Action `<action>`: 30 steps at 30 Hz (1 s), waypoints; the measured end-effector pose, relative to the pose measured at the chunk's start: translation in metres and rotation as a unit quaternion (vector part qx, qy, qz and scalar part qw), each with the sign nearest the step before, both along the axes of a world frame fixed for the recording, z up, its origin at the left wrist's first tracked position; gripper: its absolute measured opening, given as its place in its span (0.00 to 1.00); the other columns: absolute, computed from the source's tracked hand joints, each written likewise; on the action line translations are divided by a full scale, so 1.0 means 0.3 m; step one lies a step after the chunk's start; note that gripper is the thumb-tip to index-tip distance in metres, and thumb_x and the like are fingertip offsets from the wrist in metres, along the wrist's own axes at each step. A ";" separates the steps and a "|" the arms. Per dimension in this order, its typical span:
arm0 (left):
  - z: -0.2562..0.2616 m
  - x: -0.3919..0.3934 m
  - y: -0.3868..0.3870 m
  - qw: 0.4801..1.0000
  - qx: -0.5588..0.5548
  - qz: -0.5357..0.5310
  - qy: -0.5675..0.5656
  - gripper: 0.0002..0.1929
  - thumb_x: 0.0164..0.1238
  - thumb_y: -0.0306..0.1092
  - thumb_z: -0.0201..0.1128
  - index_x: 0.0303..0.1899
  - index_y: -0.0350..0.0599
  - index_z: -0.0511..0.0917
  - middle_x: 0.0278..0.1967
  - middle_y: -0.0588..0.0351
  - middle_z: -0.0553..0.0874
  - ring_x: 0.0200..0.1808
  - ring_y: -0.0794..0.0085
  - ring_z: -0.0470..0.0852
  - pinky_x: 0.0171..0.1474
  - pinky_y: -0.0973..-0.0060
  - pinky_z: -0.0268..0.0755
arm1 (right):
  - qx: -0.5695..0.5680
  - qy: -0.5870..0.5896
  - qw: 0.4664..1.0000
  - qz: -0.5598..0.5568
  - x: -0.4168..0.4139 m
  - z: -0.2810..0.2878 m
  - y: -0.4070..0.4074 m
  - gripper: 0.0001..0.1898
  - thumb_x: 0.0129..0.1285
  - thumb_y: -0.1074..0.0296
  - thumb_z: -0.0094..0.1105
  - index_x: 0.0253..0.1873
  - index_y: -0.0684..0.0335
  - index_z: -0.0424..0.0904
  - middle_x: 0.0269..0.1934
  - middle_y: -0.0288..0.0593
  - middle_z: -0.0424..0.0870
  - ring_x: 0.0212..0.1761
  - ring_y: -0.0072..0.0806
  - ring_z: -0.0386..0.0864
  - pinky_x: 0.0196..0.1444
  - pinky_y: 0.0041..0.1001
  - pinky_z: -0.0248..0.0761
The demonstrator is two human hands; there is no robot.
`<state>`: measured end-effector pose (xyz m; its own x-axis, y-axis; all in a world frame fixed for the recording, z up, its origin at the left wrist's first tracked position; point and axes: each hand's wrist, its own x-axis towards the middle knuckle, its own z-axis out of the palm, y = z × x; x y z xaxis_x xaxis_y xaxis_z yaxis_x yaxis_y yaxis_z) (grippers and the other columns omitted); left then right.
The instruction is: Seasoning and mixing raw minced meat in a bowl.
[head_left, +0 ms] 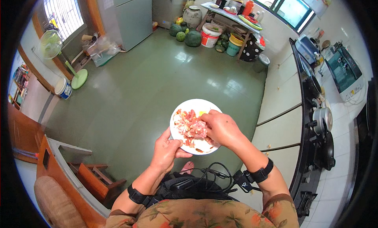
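A white plate (203,105) is held out at waist height over the floor. My left hand (169,149) grips its lower left rim, thumb on top and fingers underneath. On the plate lies chopped or minced raw meat (192,128), pink and mixed with pale bits. A small yellow patch (202,113), its kind unclear, shows near the upper rim. My right hand (222,128) reaches in from the right with curled fingers closed around the meat's right side; the fingertips are hidden in it.
A stove counter (307,151) with a metal pot (322,120) and black pan (327,151) runs along the right. Wooden furniture (68,180) stands lower left, a green fan (79,79) upper left. Watermelons (193,39) and buckets (210,36) sit by the far table (227,17). Cables (220,175) hang at my waist.
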<state>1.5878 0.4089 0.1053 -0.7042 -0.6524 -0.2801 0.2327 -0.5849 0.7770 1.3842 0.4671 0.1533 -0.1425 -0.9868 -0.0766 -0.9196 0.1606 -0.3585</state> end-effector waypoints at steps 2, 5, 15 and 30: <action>-0.006 -0.040 -0.008 1.000 0.005 -0.007 -0.002 0.28 0.67 0.19 0.49 0.69 0.33 0.60 0.51 0.41 0.82 0.40 0.60 0.89 0.37 0.70 0.90 | -0.082 0.001 0.997 -0.016 -0.049 -0.022 -0.016 0.11 0.56 0.72 0.60 0.44 0.62 0.83 0.37 0.50 0.82 0.39 0.49 0.81 0.43 0.42 0.75; -0.009 -0.108 -0.032 1.000 0.006 -0.007 -0.006 0.28 0.67 0.20 0.50 0.69 0.33 0.60 0.51 0.41 0.83 0.39 0.61 0.89 0.37 0.70 0.89 | -0.120 -0.045 0.989 -0.069 -0.115 0.028 -0.045 0.08 0.59 0.71 0.60 0.42 0.63 0.84 0.36 0.50 0.82 0.39 0.50 0.81 0.43 0.42 0.75; -0.008 -0.436 -0.178 0.999 -0.004 -0.054 0.002 0.31 0.67 0.17 0.46 0.73 0.35 0.54 0.50 0.41 0.83 0.39 0.62 0.89 0.39 0.71 0.89 | 0.013 -0.059 0.997 -0.044 -0.344 0.049 -0.147 0.24 0.57 0.58 0.67 0.60 0.52 0.79 0.44 0.50 0.81 0.50 0.46 0.80 0.53 0.41 0.73; 0.040 -0.717 -0.653 0.983 0.016 -0.182 -0.025 0.34 0.65 0.17 0.49 0.74 0.40 0.55 0.50 0.46 0.83 0.42 0.64 0.88 0.39 0.69 0.89 | 0.023 -0.076 0.976 -0.203 -0.546 0.165 -0.489 0.37 0.58 0.43 0.66 0.67 0.60 0.72 0.56 0.53 0.78 0.55 0.48 0.79 0.57 0.38 0.73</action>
<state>1.3728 0.2129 0.1173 -0.8745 -0.3499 -0.3359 -0.0341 -0.6465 0.7622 1.2204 0.3203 0.2027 -0.5045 -0.8466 -0.1697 -0.7137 0.5195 -0.4698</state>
